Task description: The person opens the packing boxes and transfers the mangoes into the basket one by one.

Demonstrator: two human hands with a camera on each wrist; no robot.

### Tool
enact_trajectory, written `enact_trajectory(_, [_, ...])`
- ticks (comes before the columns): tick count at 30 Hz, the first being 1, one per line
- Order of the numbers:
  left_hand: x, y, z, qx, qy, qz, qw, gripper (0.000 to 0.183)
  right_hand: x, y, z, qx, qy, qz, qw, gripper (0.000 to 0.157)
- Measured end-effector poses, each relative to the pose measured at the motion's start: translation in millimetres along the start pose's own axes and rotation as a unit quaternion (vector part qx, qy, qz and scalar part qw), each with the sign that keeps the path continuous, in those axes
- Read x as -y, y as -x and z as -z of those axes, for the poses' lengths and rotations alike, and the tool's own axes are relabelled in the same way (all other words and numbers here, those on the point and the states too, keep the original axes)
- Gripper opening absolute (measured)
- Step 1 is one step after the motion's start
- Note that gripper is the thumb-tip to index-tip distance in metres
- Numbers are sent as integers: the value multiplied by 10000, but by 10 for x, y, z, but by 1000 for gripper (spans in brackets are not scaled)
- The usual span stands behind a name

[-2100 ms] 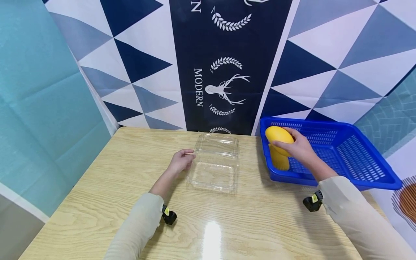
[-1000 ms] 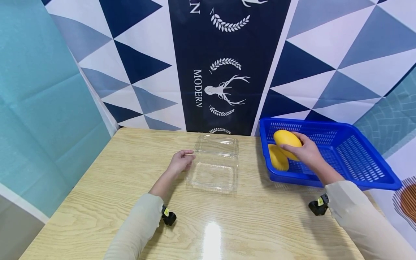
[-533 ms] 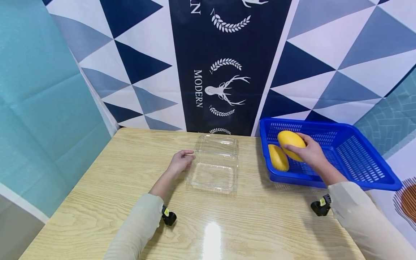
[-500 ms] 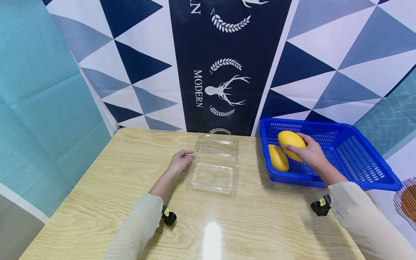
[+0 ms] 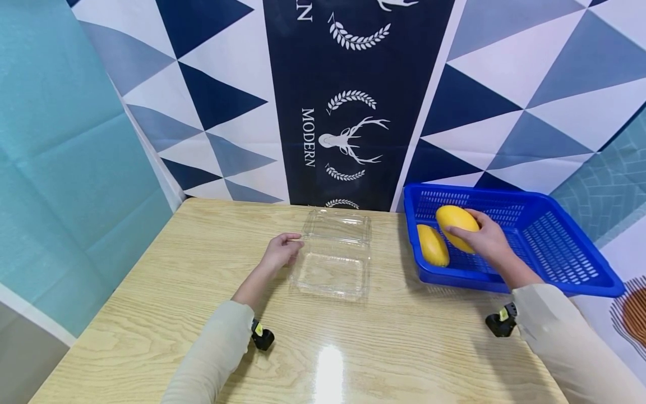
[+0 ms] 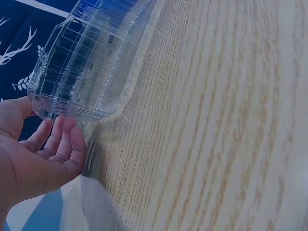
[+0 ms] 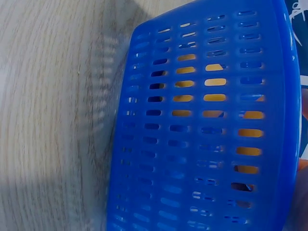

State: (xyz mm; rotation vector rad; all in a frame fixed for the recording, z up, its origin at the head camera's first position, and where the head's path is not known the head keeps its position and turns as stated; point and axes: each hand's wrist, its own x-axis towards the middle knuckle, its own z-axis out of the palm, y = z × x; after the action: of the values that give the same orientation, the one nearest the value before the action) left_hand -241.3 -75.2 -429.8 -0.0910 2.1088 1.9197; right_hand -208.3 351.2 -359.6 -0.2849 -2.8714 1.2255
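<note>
My right hand (image 5: pixel 489 240) holds a yellow mango (image 5: pixel 456 223) over the left part of a blue plastic basket (image 5: pixel 560 224). A second yellow mango (image 5: pixel 432 247) lies in the basket by its left wall. In the right wrist view the basket's slotted side (image 7: pixel 192 144) hides most of the mangoes, and only a sliver of the hand (image 7: pixel 302 192) shows. My left hand (image 5: pixel 280 251) pinches the left edge of a clear plastic clamshell container (image 5: pixel 330 272), which stands with its lid folded back. Thumb and fingertips meet the container's corner in the left wrist view, where the hand (image 6: pixel 43 154) is palm up.
Both things stand on a light wood table (image 5: pixel 282 365), the basket at the right and the container at the middle back. A patterned wall covering (image 5: pixel 348 112) rises behind the table. A black camera sits on each wrist.
My right hand has moved the held mango right and slightly down, from above the other mango to beside it, uncovering that one. The left hand and container have stayed in place.
</note>
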Motion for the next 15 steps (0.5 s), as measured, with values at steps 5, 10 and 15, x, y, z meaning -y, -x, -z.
enact_trajectory(5, [82, -61, 0, -75, 53, -72, 9999, 39, -11, 8, 4, 23, 6, 18, 10000, 91])
enact_trajectory(10, [94, -66, -7, -147, -16, -148, 9998, 36, -25, 9, 9, 19, 40, -17, 10000, 92])
enact_trajectory(15, [101, -79, -5, -168, 20, -123, 9998, 35, -45, 8, 13, 8, 71, -99, 9999, 93])
